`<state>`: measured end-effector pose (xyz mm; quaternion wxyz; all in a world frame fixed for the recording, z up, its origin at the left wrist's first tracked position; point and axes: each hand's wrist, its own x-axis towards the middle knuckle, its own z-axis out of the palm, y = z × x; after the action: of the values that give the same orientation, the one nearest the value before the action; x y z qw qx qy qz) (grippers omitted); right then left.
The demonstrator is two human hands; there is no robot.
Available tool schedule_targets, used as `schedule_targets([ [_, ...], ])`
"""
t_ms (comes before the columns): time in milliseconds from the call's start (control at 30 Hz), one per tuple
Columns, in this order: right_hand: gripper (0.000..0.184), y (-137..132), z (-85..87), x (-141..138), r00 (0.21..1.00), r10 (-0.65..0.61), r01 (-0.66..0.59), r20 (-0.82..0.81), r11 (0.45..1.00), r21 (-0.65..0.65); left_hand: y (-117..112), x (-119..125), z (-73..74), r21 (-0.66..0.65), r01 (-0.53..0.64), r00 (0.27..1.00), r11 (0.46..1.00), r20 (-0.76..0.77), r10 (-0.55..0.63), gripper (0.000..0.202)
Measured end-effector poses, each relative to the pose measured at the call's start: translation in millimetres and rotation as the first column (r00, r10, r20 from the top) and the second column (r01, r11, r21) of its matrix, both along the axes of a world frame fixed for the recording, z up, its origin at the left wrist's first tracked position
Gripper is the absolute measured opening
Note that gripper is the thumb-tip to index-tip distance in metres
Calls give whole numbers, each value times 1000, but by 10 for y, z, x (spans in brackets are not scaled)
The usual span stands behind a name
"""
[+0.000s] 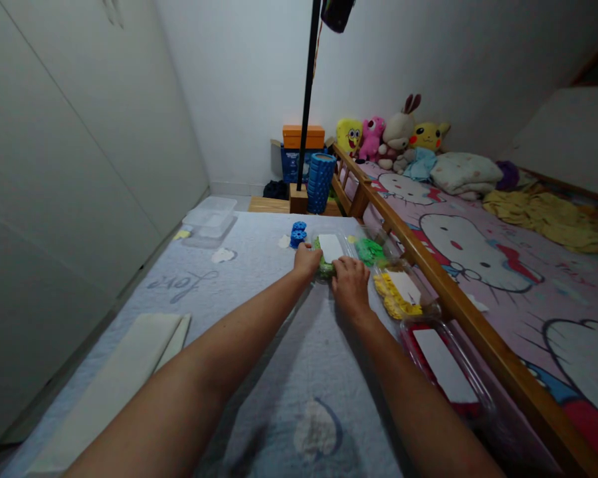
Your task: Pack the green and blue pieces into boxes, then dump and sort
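Both hands are on a clear plastic box with green contents and a white label on top. My left hand grips its left side, fingers bent against the edge. On the right front corner, my right hand is closed over the rim. Just beyond the left hand lie blue pieces. To the right stand a clear box with bright green pieces, one with yellow pieces and a white label, and one with red contents under a white label.
An upturned-looking clear container stands at the table's far left. Folded off-white cloth or paper lies near left. A wooden bed rail borders the right side. Behind the table are a black pole, a blue foam roller and an orange box.
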<state>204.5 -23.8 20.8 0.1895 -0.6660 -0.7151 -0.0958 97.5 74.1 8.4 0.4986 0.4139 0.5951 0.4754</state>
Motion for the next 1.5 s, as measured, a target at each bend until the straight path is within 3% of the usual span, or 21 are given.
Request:
schedule_targets([
  [200,24,116,9,21,998,10,-6,69,999,-52,-123,-101,151,-77,57,997,995,61,-52,43],
  [367,20,195,47,24,994,15,-4,112,995,-97,-382,-441,262,-53,71,994,996,86,-67,43],
  [467,20,305,69,28,990,12,3,137,994,-108,-577,-718,179,21,83,994,996,74,-84,46],
  [667,25,640,135,10,983,-22,49,183,989,-142,-858,-1064,-209,173,98,993,980,-77,-85,53],
  [767,29,842,159,6,977,-41,73,211,987,-144,-921,-1076,-284,228,124,981,966,-173,-85,51],
  [867,33,1060,175,20,974,-54,86,219,986,-141,-957,-1051,-269,261,174,962,950,-249,-108,46],
  [1100,31,1489,187,127,980,-47,74,194,988,-135,-975,-1083,-251,269,260,938,927,-299,-176,45],
  [1300,25,1663,189,205,989,30,-17,142,995,-95,-966,-1100,-249,238,311,912,920,-348,-218,46],
  [1500,34,1787,214,231,955,59,-21,289,991,-133,-969,-1102,-230,217,317,906,923,-357,-228,44],
])
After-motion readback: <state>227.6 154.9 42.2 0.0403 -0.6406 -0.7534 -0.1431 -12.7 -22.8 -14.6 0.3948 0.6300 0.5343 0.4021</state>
